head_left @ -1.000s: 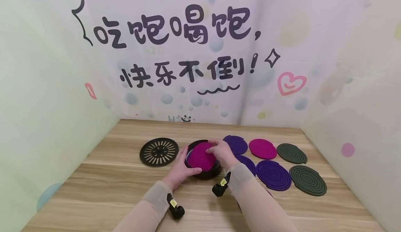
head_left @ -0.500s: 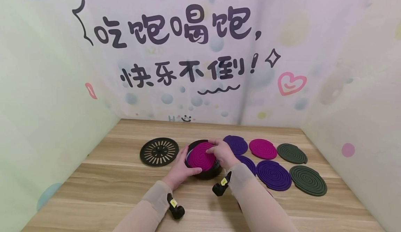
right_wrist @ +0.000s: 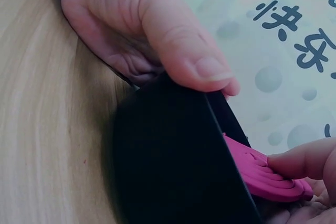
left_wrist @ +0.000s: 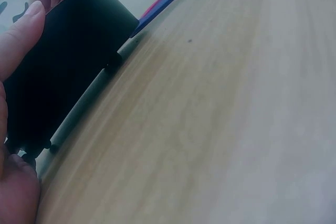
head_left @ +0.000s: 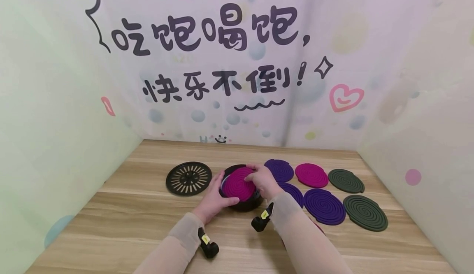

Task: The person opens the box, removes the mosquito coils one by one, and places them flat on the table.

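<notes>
My left hand grips the side of a round black mosquito coil holder, its thumb on the rim in the right wrist view. With thumb and fingers, my right hand pinches the edge of a magenta mosquito coil. This coil lies tilted, partly inside the holder's mouth. A pale edge shows beneath it; the rest of the inside is hidden. Small feet show under the holder's base in the left wrist view, close over the table.
Left of the holder lies its black slotted lid. To the right are purple coils, a magenta coil and green coils on the wooden table. The right forearm partly hides another coil. Patterned cloth walls enclose the table.
Hands, holder and magenta coil keep nearly the same place. The head view has shifted very slightly.
</notes>
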The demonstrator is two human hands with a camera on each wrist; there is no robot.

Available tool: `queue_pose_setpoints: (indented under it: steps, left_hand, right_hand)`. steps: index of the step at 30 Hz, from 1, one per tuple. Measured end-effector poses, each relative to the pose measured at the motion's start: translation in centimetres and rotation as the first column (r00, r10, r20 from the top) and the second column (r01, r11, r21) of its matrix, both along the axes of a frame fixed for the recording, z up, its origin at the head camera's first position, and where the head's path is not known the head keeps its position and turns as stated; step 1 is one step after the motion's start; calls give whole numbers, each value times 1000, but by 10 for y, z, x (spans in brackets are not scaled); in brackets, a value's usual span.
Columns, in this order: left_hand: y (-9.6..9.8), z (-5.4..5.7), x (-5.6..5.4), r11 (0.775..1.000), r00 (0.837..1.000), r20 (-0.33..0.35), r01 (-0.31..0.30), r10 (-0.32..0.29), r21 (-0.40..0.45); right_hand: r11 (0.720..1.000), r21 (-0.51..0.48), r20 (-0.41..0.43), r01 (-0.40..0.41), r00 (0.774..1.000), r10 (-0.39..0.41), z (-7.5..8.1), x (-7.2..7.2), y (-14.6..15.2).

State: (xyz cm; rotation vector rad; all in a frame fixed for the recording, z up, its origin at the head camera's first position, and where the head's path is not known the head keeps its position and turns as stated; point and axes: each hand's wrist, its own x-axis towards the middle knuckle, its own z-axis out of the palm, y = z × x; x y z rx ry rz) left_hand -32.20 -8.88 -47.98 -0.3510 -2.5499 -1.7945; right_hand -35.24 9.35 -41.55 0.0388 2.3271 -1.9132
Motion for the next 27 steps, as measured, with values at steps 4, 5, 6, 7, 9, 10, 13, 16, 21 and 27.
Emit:
queue_pose_setpoints:
  steps: [4, 5, 6, 7, 9, 10, 13, 16, 21, 27]
  left_hand:
    - [0, -1, -1, 1000, 1000, -17, 2, -2, 4]
    - [0, -1, -1, 1000, 1000, -19, 2, -2, 4]
    - [0, -1, -1, 1000, 1000, -20, 1, -1, 4]
    - [0, -1, -1, 1000, 1000, -21, 1, -1, 4]
    - [0, -1, -1, 1000, 1000, -23, 0, 0, 1]
    - [0, -1, -1, 1000, 1000, -25, -1, 1, -2]
    - [0, -1, -1, 1000, 1000, -27, -3, 3, -9]
    - [-1, -2, -2, 1000, 1000, -31, -3, 3, -9]
    - [-1, -2, -2, 1000, 999, -34, 1, -1, 1]
    - [-1, -2, -2, 1000, 1000, -26, 3, -3, -3]
  right_hand:
    - [1000, -14, -10, 1, 1000, -1, 1, 0, 0]
    - [1000, -16, -11, 4, 1000, -4, 1, 0, 1]
    - [1000, -18, -13, 7, 1000, -7, 2, 0, 1]
    - [1000, -23, -15, 7, 1000, -8, 2, 0, 1]
    - [999, -27, -19, 16, 1000, -16, 3, -1, 2]
    - [999, -26, -21, 22, 1000, -22, 3, -1, 3]
    - [999, -11, -20, 40, 999, -40, 5, -1, 5]
    - [999, 7, -14, 47, 999, -47, 7, 1, 8]
    - [999, 4, -7, 43, 999, -43, 8, 3, 10]
    - [997, -18, -4, 80, 997, -80, 5, 2, 12]
